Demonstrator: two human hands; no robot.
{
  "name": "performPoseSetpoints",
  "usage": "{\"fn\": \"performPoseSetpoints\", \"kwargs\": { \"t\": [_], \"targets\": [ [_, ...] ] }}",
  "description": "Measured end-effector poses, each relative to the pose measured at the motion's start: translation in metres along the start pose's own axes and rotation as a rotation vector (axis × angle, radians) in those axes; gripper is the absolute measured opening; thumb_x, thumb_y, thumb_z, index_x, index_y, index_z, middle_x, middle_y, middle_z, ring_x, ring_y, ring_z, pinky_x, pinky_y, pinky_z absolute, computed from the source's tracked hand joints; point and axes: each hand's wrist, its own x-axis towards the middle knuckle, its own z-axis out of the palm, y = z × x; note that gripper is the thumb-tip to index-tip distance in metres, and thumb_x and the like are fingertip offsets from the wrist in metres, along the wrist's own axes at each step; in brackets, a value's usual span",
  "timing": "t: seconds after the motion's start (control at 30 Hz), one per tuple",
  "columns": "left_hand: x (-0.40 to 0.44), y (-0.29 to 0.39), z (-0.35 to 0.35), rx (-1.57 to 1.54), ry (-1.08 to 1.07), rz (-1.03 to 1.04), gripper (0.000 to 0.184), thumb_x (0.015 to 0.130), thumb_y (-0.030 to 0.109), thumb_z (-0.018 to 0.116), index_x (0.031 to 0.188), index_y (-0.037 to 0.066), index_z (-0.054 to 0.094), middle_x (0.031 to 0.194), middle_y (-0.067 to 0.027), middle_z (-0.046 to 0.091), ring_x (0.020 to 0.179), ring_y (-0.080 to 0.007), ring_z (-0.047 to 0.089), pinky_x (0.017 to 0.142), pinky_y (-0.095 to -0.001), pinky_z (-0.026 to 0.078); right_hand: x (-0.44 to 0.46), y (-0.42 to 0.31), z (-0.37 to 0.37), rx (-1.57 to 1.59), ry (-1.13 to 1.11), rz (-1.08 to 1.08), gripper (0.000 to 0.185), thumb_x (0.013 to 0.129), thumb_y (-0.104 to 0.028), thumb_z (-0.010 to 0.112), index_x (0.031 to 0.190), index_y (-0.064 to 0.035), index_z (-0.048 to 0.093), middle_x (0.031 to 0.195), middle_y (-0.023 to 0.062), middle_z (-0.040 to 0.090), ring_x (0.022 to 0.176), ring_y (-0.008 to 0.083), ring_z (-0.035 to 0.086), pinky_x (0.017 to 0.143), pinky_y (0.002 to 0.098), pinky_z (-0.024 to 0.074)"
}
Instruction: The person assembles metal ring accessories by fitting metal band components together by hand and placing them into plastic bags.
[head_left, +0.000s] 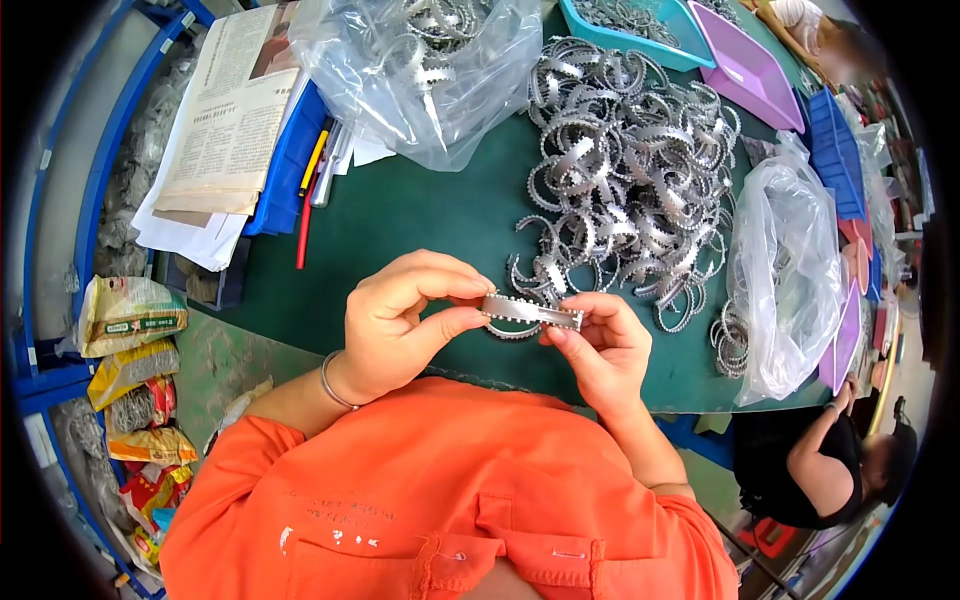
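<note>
A curved silver metal strip with toothed edges (530, 311) is held up between both hands, near the front edge of the green table. My left hand (415, 315), with a metal bangle at its wrist, pinches the strip's left end between thumb and fingers. At the right end, my right hand (603, 345) grips it with thumb and fingertips. Just beyond the hands lies a large heap of similar toothed metal strips (635, 170). One more curved strip shows partly behind the held one.
On the green table (400, 215) are a clear plastic bag of strips (430, 90), newspapers (225, 110), a red pen (304, 225), a teal bin (640, 45), a pink bin (750, 70) and another plastic bag (785, 270). Two other people are at the right.
</note>
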Motion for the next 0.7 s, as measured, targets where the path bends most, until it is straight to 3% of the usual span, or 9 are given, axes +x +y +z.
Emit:
{"fn": "performPoseSetpoints", "kwargs": {
  "t": [0.37, 0.47, 0.53, 0.6, 0.63, 0.67, 0.7],
  "targets": [
    [0.001, 0.002, -0.003, 0.098, 0.013, 0.024, 0.023, 0.069, -0.011, 0.069, 0.090, -0.003, 0.063, 0.091, -0.0134, 0.064, 0.083, -0.0215, 0.063, 0.071, -0.0280, 0.052, 0.002, -0.004, 0.000, 0.022, -0.016, -0.014, 0.023, 0.080, 0.011, 0.057, 0.102, 0.0066, 0.054, 0.091, 0.0118, 0.060, 0.084, 0.0174, 0.062, 0.074, 0.0286, 0.0523],
    [0.008, 0.004, -0.005, 0.274, -0.043, 0.163, 0.022, 0.067, -0.011, 0.069, 0.086, -0.001, 0.064, 0.090, -0.0127, 0.065, 0.082, -0.0237, 0.063, 0.069, -0.0296, 0.051, 0.007, -0.014, 0.000, 0.242, -0.025, 0.127, 0.023, 0.079, 0.013, 0.056, 0.100, 0.0060, 0.055, 0.092, 0.0132, 0.060, 0.085, 0.0206, 0.062, 0.076, 0.0307, 0.0526],
    [0.011, 0.003, -0.008, 0.377, -0.198, 0.348, 0.019, 0.064, -0.010, 0.069, 0.081, -0.001, 0.064, 0.090, -0.0124, 0.065, 0.081, -0.0256, 0.063, 0.068, -0.0313, 0.050, 0.007, -0.015, -0.003, 0.373, -0.030, 0.205, 0.023, 0.078, 0.015, 0.056, 0.099, 0.0054, 0.056, 0.092, 0.0137, 0.060, 0.086, 0.0222, 0.062, 0.076, 0.0317, 0.0527],
    [0.009, 0.000, 0.000, 0.350, -0.236, 0.353, 0.019, 0.063, -0.010, 0.067, 0.078, 0.001, 0.064, 0.094, -0.0119, 0.065, 0.079, -0.0253, 0.062, 0.067, -0.0310, 0.050, 0.002, -0.012, -0.008, 0.252, 0.038, -0.010, 0.018, 0.076, 0.012, 0.060, 0.092, 0.0032, 0.058, 0.095, 0.0146, 0.058, 0.086, 0.0233, 0.062, 0.077, 0.0329, 0.0524],
    [0.008, -0.002, 0.000, 0.386, -0.195, 0.292, 0.019, 0.063, -0.010, 0.068, 0.078, 0.001, 0.064, 0.094, -0.0118, 0.064, 0.078, -0.0248, 0.061, 0.066, -0.0306, 0.050, 0.001, -0.020, -0.016, 0.032, 0.016, -0.164, 0.014, 0.075, 0.010, 0.062, 0.086, 0.0009, 0.059, 0.097, 0.0148, 0.057, 0.084, 0.0227, 0.061, 0.076, 0.0330, 0.0522],
    [0.005, -0.004, 0.001, 0.419, -0.155, 0.226, 0.019, 0.064, -0.010, 0.068, 0.078, 0.002, 0.064, 0.094, -0.0117, 0.064, 0.077, -0.0243, 0.061, 0.066, -0.0303, 0.049, -0.007, -0.036, -0.045, -0.523, 0.145, -0.557, 0.012, 0.075, 0.009, 0.063, 0.082, -0.0005, 0.059, 0.098, 0.0152, 0.055, 0.080, 0.0210, 0.060, 0.075, 0.0319, 0.0520],
    [0.004, -0.008, -0.001, 0.428, -0.138, 0.182, 0.018, 0.067, -0.011, 0.067, 0.079, 0.000, 0.063, 0.095, -0.0133, 0.063, 0.078, -0.0233, 0.061, 0.065, -0.0289, 0.050, -0.007, -0.045, -0.053, -0.567, 0.342, -0.697, 0.015, 0.074, 0.010, 0.064, 0.082, -0.0028, 0.060, 0.096, 0.0148, 0.055, 0.077, 0.0195, 0.058, 0.073, 0.0305, 0.0516]
  ]
}}
